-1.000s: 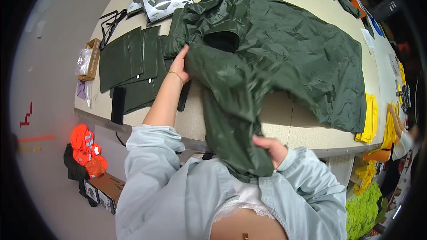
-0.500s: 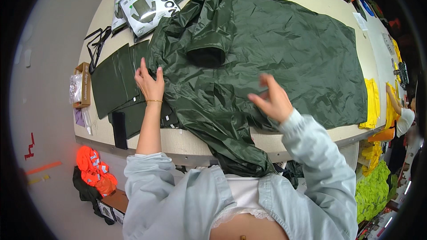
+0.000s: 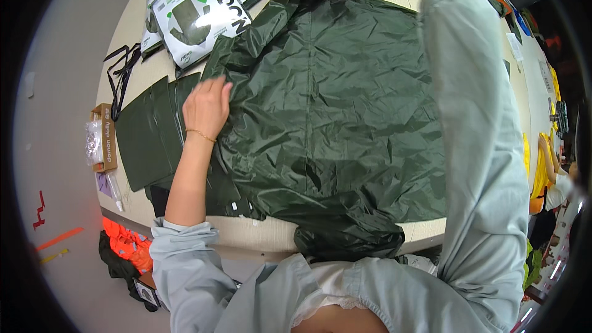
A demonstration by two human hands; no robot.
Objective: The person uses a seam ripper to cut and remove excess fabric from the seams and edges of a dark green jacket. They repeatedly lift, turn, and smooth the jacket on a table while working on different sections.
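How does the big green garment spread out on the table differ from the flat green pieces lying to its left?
The big green garment is spread wide and wrinkled, its lower edge bunched over the table edge; the folded green pieces are small, flat, neat rectangles. The left hand rests on the garment's left edge, over the folded pieces. Both are the same dark green, slightly shiny material.

You get bright, even overhead light with soft sheen on the creased green jacket (image 3: 333, 105) and only faint shadows beneath your left hand (image 3: 206, 108). The fisheye bends the table (image 3: 271, 234) edge, a black vignette rings the frame, and the right rim is dim and blurred.
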